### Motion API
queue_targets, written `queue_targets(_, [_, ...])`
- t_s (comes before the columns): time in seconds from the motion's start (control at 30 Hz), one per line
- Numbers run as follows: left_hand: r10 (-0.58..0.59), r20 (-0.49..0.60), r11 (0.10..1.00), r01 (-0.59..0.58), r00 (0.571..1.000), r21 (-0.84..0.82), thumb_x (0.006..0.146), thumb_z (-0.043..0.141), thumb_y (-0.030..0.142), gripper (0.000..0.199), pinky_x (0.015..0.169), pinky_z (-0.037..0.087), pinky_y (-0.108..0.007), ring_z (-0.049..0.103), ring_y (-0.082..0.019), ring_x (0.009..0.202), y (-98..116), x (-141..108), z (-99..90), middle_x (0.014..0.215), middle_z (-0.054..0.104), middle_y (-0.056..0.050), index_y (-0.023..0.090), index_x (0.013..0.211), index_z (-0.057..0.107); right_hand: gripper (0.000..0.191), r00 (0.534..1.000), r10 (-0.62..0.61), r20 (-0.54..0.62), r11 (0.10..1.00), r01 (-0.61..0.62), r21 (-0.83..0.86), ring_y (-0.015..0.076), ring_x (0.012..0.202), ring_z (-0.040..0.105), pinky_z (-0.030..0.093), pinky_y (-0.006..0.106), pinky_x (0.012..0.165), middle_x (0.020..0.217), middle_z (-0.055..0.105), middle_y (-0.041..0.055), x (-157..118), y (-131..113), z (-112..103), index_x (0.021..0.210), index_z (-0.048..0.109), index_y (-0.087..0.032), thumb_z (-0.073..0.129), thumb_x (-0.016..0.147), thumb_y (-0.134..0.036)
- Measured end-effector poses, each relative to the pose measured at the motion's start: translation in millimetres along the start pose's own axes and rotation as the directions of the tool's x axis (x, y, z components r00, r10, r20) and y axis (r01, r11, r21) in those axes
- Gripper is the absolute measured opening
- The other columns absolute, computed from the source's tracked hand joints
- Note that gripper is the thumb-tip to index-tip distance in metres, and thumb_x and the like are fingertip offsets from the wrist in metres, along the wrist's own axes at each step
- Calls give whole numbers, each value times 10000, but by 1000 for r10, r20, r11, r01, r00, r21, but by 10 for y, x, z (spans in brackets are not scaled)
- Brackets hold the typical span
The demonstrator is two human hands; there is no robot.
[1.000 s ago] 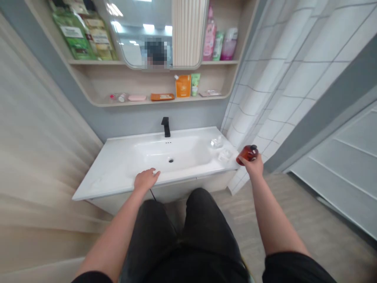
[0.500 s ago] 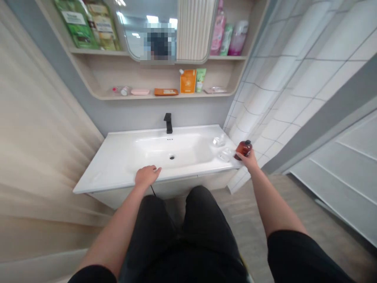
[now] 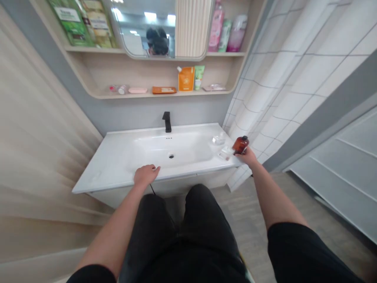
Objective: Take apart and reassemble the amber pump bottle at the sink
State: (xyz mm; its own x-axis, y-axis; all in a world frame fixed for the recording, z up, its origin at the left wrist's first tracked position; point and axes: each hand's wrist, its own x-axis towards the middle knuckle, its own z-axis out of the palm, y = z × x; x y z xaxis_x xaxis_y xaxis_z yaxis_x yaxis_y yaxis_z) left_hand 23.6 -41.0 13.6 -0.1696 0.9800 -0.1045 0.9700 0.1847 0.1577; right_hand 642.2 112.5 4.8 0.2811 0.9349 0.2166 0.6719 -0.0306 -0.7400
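Amber bottle gripped low in my right hand, held at the front right corner of the white basin, close to a small clear dish and a second clear piece. My fingers wrap the lower body of the bottle, leaving its dark cap and shoulder free. Smooth and rounded, it looks slippery, so a firm hold around the body seems safer than pinching the small cap. I can't tell from this view whether it is glass or plastic, or how full it is, so its weight remains uncertain; if glass, it would be fragile against the hard surface.

My left hand lies open and released on the front rim of the basin, holding nothing. A thin dark cord hangs just below it. Behind the basin stands a black faucet, and above that a pale wooden shelf carries an orange pouch and a green tube.

My fingers hide part of the bottle. Any label is too small to make out, and I cannot tell whether the bottle touches the surface.
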Motion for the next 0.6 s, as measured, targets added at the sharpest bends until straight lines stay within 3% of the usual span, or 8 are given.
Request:
queue_targets(0.1, [-6, -3, 1000, 6, 1000, 1, 1085, 369, 708, 669, 1046, 567, -447, 771, -378, 1274, 3, -1, -2, 1364, 835, -106, 296, 1306, 848, 569, 995, 89, 36, 991, -85, -101, 365, 1009, 797, 640, 480, 928, 1074, 842, 161, 124, -17, 8, 1187, 743, -192, 917, 654, -288])
queue_targets(0.23, [-16, -1, 1000, 16, 1000, 3, 1082, 382, 708, 663, 1035, 570, -448, 776, -382, 1260, 7, -5, -6, 1361, 836, -113, 297, 1303, 853, 524, 997, 37, 74, 982, -22, -189, 408, 1116, 789, 626, 533, 1019, 1189, 834, 208, 270, -7, 97, 1172, 768, -181, 911, 695, -341])
queue_targets(0.43, [-19, -15, 1000, 19, 1000, -6, 1078, 385, 717, 670, 1022, 571, -456, 779, -389, 1246, -7, 9, 22, 1342, 840, -120, 296, 1305, 855, 562, 990, 16, 137, 993, 0, -117, 415, 1207, 775, 595, 581, 1113, 1286, 815, 212, 387, 74, 139, 1232, 760, -184, 893, 706, -331])
queue_targets(0.5, [-14, -14, 1000, 14, 1000, -10, 1078, 388, 714, 669, 1019, 570, -463, 780, -395, 1242, -11, 14, 29, 1335, 841, -124, 290, 1293, 858, 629, 996, 14, 93, 1000, -14, -8, 402, 1260, 758, 582, 583, 1150, 1334, 800, 206, 363, 117, 65, 1297, 736, -195, 861, 686, -276])
queue_targets(0.6, [-10, -20, 1000, 9, 1000, -15, 1076, 396, 710, 660, 1016, 571, -463, 782, -395, 1236, -16, 23, 38, 1327, 843, -129, 286, 1267, 865, 654, 997, 8, -75, 992, 2, 126, 379, 1279, 746, 586, 585, 1155, 1336, 785, 199, 190, 153, -36, 1347, 697, -206, 790, 705, -289])
